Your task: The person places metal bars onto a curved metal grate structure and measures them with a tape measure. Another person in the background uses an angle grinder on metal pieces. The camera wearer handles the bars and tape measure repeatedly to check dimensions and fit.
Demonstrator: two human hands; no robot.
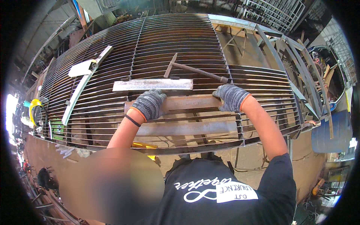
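Both my hands wear grey knit gloves with orange cuffs. My left hand [150, 105] is closed on the left part of a brownish flat steel bar [193, 102], and my right hand [231, 98] grips its right end. The bar lies level, just above or on the slatted metal grating [180, 41]; contact cannot be told. Beyond it rests a pale, silvery metal strip [152, 85]. A hammer [198, 70] with a narrow pointed head lies past that strip, handle toward my right hand. Nearer me, another flat bar [187, 128] runs parallel.
On the grating at left lie a long metal strip [77, 98] and a whitish piece [80, 69]. A yellow and black round object [35, 112] sits at the left edge. Metal frame bars [273, 52] stand at right, near a blue bin [330, 131]. Yellow pieces [144, 145] show below.
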